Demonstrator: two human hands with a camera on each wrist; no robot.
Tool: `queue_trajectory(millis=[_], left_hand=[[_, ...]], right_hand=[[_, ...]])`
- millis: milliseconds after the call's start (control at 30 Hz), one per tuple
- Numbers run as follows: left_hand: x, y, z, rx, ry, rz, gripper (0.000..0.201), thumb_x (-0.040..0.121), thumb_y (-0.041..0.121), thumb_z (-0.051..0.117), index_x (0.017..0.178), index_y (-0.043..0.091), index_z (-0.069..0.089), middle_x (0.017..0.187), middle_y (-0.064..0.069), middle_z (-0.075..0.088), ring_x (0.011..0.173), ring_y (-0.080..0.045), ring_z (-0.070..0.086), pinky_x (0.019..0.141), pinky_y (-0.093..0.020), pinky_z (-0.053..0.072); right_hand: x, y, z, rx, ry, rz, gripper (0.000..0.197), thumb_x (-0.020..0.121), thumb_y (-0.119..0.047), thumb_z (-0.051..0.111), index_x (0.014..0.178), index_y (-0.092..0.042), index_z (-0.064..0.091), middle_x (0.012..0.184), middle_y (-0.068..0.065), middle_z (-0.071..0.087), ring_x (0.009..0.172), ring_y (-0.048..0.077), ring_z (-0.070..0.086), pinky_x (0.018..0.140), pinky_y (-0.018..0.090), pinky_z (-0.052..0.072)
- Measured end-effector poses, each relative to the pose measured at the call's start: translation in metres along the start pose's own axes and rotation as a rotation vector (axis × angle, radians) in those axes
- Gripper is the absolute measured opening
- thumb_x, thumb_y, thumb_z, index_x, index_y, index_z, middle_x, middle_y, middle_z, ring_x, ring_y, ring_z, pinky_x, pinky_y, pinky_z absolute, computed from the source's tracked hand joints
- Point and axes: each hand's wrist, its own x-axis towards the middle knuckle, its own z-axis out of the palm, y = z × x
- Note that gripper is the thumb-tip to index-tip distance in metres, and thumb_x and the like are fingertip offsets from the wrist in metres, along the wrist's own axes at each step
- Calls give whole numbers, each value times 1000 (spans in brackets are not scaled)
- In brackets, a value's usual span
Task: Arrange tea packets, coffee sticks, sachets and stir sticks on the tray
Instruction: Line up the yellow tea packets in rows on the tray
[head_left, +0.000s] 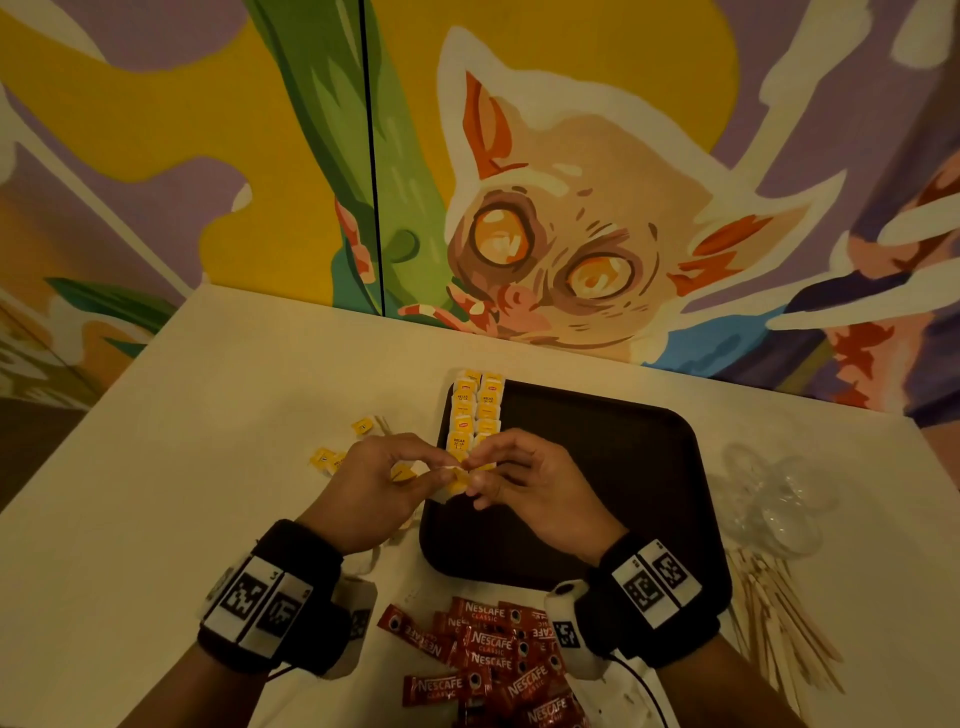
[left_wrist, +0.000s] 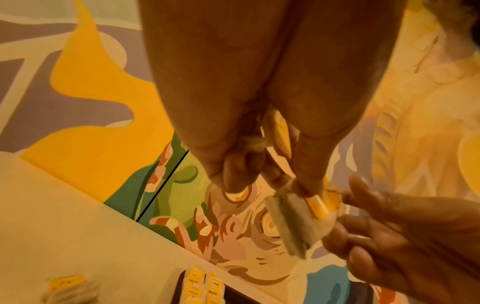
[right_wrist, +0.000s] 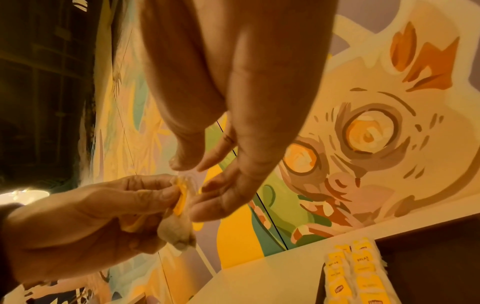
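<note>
Thumb and forefinger of the left hand (head_left: 375, 486) pinch a tea packet (right_wrist: 179, 207), a limp pale bag with a yellow tag folded against it, while the fingertips of the right hand (head_left: 524, 480) nip the same packet from the other side, both hands just above the near left corner of the dark tray (head_left: 597, 467). The tea step looks to be in hand: two neat columns of tea packets (head_left: 474, 415) already lie along the tray's left edge, so the next move probably calls for laying this one flat at the near end. Coffee sticks (head_left: 488, 649), stir sticks (head_left: 774, 618) and loose packets (head_left: 332, 457) wait on the table (head_left: 208, 415).
</note>
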Motion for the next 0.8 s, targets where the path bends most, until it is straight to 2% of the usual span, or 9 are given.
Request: queue_trajectory(millis=[100, 167, 267, 400, 533, 600, 667, 733, 800], left_hand=[[1, 0, 0, 8, -1, 17, 9, 85, 16, 72, 91, 21, 79, 91, 12, 74, 88, 1, 65, 77, -5, 39], [1, -1, -1, 6, 1, 9, 8, 85, 18, 72, 90, 22, 78, 90, 12, 74, 87, -1, 66, 78, -8, 42], [1, -3, -5, 35, 3, 7, 7, 86, 21, 72, 89, 23, 78, 88, 13, 72, 85, -4, 66, 78, -16, 47], [2, -7, -7, 124, 23, 31, 7, 86, 21, 72, 89, 23, 78, 88, 14, 71, 86, -1, 64, 78, -16, 47], [1, -5, -7, 171, -3, 52, 7, 85, 23, 73, 88, 26, 78, 86, 16, 71, 85, 0, 63, 77, -14, 45], [1, -3, -6, 184, -12, 51, 8, 83, 23, 75, 87, 29, 78, 83, 18, 70, 85, 1, 62, 77, -11, 43], [0, -1, -5, 182, -10, 38, 10, 81, 24, 77, 86, 33, 79, 79, 21, 69, 84, 0, 61, 76, -13, 43], [-1, 1, -5, 162, -20, 27, 11, 79, 28, 79, 85, 37, 78, 77, 23, 69, 83, -4, 60, 78, -25, 46], [-2, 4, -5, 124, -54, 27, 13, 77, 29, 80, 82, 41, 77, 80, 24, 70, 83, -9, 60, 81, -36, 48]], right_hand=[[1, 1, 4, -55, -37, 26, 35, 81, -16, 74, 114, -14, 66, 107, 7, 69, 89, 28, 70, 75, 36, 60], [2, 4, 5, -149, -19, 17, 26, 86, -9, 71, 112, -10, 68, 97, 8, 71, 80, 22, 70, 71, 30, 58], [0, 4, 4, -247, 11, 29, 14, 89, -11, 68, 102, -8, 73, 88, 9, 71, 72, 15, 66, 66, 25, 55], [-3, 1, -1, -329, 14, 30, 10, 90, -14, 68, 98, -14, 75, 86, 5, 72, 70, 9, 65, 65, 22, 54], [-5, -6, -3, -439, 31, -42, 10, 89, -17, 70, 97, -17, 76, 85, -1, 73, 73, 9, 66, 67, 19, 53], [-6, -11, -5, -449, 45, -97, 10, 88, -17, 70, 96, -18, 76, 88, -5, 73, 80, 8, 68, 74, 24, 56], [-5, -15, -6, -453, 57, -145, 9, 87, -18, 71, 95, -19, 76, 92, -8, 72, 88, 10, 68, 81, 36, 58], [-4, -16, -6, -457, 65, -184, 9, 88, -18, 71, 94, -21, 76, 93, -10, 72, 90, 14, 68, 80, 45, 56], [-2, -17, -5, -450, 66, -206, 9, 88, -17, 71, 94, -23, 75, 93, -11, 71, 89, 16, 67, 78, 50, 55]])
